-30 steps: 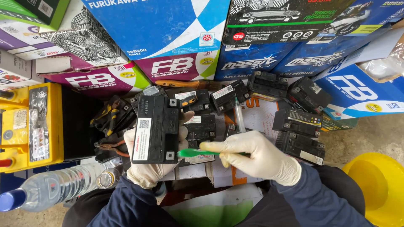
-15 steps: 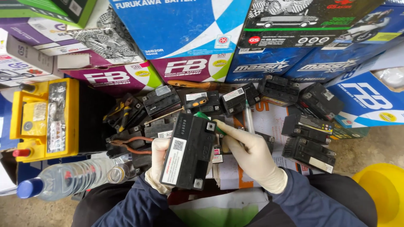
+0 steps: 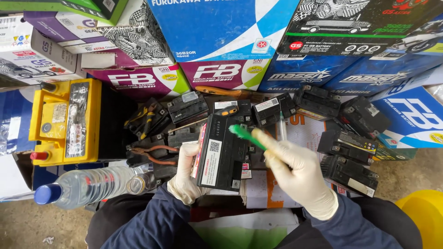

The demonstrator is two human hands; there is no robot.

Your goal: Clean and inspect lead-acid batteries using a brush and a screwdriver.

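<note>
My left hand (image 3: 183, 180), in a white glove, grips a small black battery (image 3: 221, 153) from below and holds it tilted on its side above the pile. A white label runs along its face. My right hand (image 3: 295, 173), also gloved, holds a green toothbrush (image 3: 244, 133) whose bristled head rests at the battery's upper right corner, near a terminal. Several other small black batteries (image 3: 349, 174) lie on printed cardboard around both hands.
Stacked battery cartons (image 3: 221, 32) wall off the back. A yellow-topped battery (image 3: 64, 121) stands at left, a clear water bottle (image 3: 87, 185) with a blue cap lies in front of it, pliers (image 3: 150, 154) sit beside the pile, a yellow bucket (image 3: 422, 214) at lower right.
The left hand has turned the black battery from flat to tilted on edge. The right hand has brought the green toothbrush up from the battery's lower corner to its upper corner.
</note>
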